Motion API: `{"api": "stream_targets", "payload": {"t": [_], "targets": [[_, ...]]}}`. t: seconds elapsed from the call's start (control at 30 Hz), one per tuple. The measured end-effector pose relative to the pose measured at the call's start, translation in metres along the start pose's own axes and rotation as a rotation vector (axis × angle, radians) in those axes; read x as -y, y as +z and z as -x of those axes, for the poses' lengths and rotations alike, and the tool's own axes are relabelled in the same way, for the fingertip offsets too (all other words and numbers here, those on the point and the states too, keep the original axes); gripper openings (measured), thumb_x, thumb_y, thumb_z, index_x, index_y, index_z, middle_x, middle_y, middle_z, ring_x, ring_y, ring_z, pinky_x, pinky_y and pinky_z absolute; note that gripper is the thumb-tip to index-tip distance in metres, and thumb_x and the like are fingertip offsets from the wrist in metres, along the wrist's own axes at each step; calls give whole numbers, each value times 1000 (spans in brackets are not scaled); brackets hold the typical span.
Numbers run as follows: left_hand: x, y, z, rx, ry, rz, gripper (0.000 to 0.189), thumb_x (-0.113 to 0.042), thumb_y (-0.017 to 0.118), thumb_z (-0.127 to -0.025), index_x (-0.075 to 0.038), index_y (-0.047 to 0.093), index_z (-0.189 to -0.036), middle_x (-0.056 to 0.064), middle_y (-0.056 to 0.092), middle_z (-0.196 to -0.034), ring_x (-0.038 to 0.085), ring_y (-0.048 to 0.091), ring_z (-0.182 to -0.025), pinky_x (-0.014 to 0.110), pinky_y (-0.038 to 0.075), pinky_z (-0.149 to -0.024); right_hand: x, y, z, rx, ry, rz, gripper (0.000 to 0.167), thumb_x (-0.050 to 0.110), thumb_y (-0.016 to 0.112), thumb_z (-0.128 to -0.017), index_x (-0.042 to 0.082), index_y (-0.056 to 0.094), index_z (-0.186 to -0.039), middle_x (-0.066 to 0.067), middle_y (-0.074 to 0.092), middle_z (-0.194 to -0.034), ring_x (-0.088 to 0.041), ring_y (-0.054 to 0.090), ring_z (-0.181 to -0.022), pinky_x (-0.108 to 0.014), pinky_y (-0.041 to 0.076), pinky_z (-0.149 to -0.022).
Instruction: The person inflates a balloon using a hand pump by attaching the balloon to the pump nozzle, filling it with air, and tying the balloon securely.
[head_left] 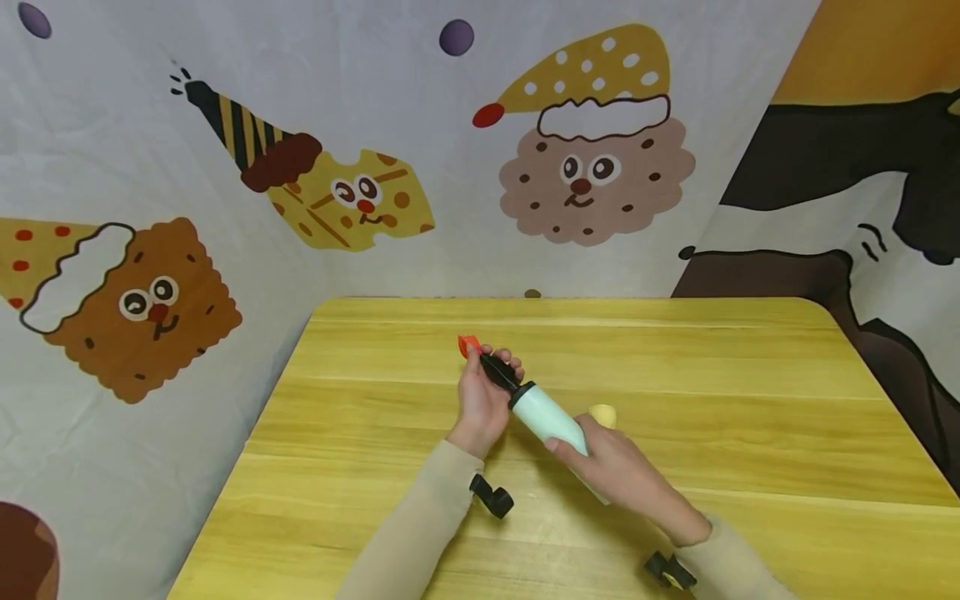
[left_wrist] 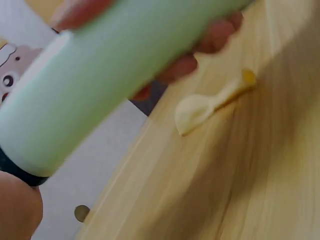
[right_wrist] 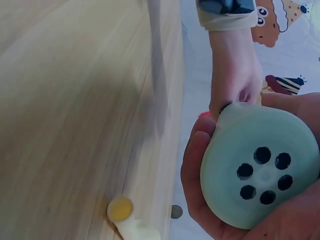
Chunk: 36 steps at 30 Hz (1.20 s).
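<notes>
Pump [head_left: 549, 417] gripped by right hand [head_left: 624, 468], axis slanting far-left; red balloon [head_left: 467, 344] pinched at nozzle [head_left: 498, 372] by left hand [head_left: 482, 402].

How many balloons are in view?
2: a red rubber balloon in the left hand, and a pale yellow rubber balloon lying on the wooden table. More may be hidden behind the hands.

Left hand [head_left: 482, 406] palm up, fingers curled in a hold, thumb angled toward the desk's [head_left: 750, 400] far edge; sleeved left forearm [head_left: 416, 521] slanting back toward the left edge. Right hand [head_left: 618, 467] back up, farther from the far edge, fingers and thumb wrapped round in a grip; both raised above the surface
</notes>
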<state>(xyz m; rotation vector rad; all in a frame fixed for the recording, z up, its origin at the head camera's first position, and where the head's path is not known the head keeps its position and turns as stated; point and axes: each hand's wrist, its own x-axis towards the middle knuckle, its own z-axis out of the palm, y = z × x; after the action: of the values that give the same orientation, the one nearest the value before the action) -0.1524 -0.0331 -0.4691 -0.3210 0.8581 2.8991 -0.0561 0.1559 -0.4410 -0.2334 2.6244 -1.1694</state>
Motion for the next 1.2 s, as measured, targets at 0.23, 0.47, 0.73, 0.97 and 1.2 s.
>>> {"api": "stream_targets", "payload": {"t": [0.23, 0.47, 0.73, 0.97, 1.2], "targets": [[5, 2, 1, -49, 167, -337, 37, -36, 34, -115, -10, 49, -93, -1, 54, -74, 10, 51, -58, 22, 46, -55, 10, 7, 4, 34, 13, -29, 61, 51, 62, -102, -5, 58, -125, -3, 59, -77, -15, 57, -59, -32, 50, -48], [-8, 0, -14, -107, 268, -368, 42, -29, 30, -115, -10, 49, -82, -2, 49, -66, 8, 44, -49, 20, 39, -46, 10, 10, 8, 42, -5, -19, 64, 52, 64, -100, -5, 57, -127, -3, 60, -78, -14, 57, -60, -31, 50, -49], [-35, 0, -26, -122, 335, -307, 40, -22, 33, -113, -12, 48, -77, -3, 46, -62, 6, 41, -46, 19, 36, -43, 9, 1, 25, 149, -112, -90, 66, 44, 71, -96, -7, 50, -133, -3, 61, -83, -12, 59, -62, -30, 52, -50], [-18, -1, -11, -38, 244, -321, 31, -24, 28, -115, -11, 46, -93, 0, 53, -71, 9, 48, -54, 21, 42, -50, 12, 5, 21, 144, -112, -120, 64, 43, 69, -99, -8, 49, -132, -3, 59, -80, -12, 59, -60, -31, 52, -48], [-8, -1, -4, -57, 234, -364, 30, -27, 29, -115, -12, 46, -97, -2, 54, -73, 9, 50, -56, 20, 45, -52, 16, 12, 7, 124, -111, -131, 65, 43, 70, -98, -10, 49, -130, -5, 58, -79, -15, 58, -60, -32, 51, -48]]}}
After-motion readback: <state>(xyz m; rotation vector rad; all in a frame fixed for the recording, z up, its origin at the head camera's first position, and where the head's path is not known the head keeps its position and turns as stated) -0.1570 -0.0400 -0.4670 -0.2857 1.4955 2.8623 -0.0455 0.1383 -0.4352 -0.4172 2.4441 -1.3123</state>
